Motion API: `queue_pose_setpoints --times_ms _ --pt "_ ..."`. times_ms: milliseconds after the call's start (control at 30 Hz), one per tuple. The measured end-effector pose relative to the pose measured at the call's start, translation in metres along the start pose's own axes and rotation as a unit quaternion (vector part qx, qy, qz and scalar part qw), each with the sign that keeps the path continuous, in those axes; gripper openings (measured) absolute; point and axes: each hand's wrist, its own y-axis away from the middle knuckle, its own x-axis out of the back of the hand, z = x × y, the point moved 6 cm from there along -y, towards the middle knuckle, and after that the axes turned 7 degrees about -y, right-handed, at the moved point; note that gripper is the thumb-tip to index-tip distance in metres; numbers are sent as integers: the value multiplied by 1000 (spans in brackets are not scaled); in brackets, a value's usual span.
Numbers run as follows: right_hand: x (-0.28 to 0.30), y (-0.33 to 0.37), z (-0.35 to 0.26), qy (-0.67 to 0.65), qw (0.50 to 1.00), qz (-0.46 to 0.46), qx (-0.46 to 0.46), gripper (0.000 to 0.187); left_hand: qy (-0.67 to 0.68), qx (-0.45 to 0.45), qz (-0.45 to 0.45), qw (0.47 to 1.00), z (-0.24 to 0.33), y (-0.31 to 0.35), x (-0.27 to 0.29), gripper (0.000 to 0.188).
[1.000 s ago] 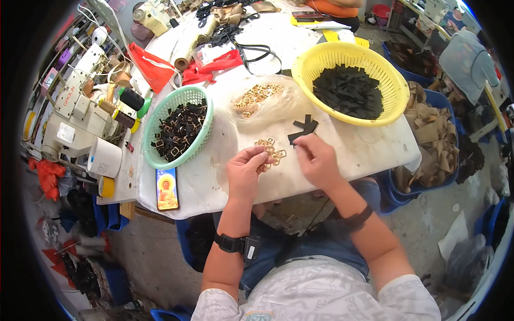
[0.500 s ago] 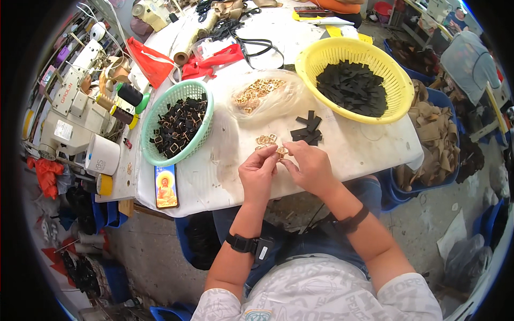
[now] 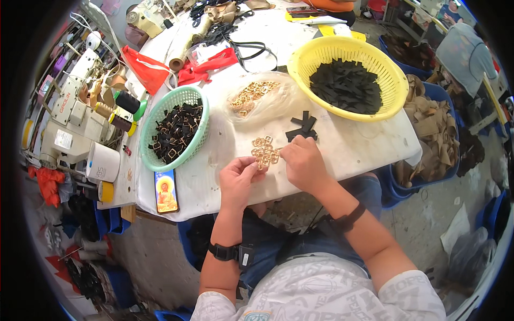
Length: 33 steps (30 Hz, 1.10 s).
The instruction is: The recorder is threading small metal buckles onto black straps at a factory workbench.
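My left hand [image 3: 239,179] is closed, thumb and forefinger together on a gold square ring [image 3: 262,166] at the near edge of a small pile of gold square rings [image 3: 264,152]. My right hand [image 3: 306,165] has its fingers curled in, beside the same pile and against the near side of some loose black strips [image 3: 303,127]. Whatever its fingertips hold is hidden. Beyond the pile, a clear plastic bag [image 3: 270,109] holds many more gold rings [image 3: 254,95].
A green basket [image 3: 206,125] of black strips fitted with rings stands left, above a phone [image 3: 166,191]. A yellow basket [image 3: 396,96] of black strips is at right. A sewing machine [image 3: 69,134] stands far left; a blue bin [image 3: 454,155] of brown pieces is right.
My hands were together over the table, holding a gold ring between them. They have parted: the left moved left and nearer me, the right stayed by the black strips with its fingers curled in.
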Motion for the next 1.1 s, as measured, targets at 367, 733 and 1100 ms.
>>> queue_pose_setpoints --times_ms 367,733,1100 --pt "3 1 -3 -73 997 -9 33 12 -42 -15 30 999 7 -14 0 14" --pt "11 5 7 -14 993 116 -8 7 -35 -86 40 995 -2 -19 -15 21" --pt "1 4 -1 55 998 9 -10 8 -168 -99 25 980 -8 -25 -11 14"
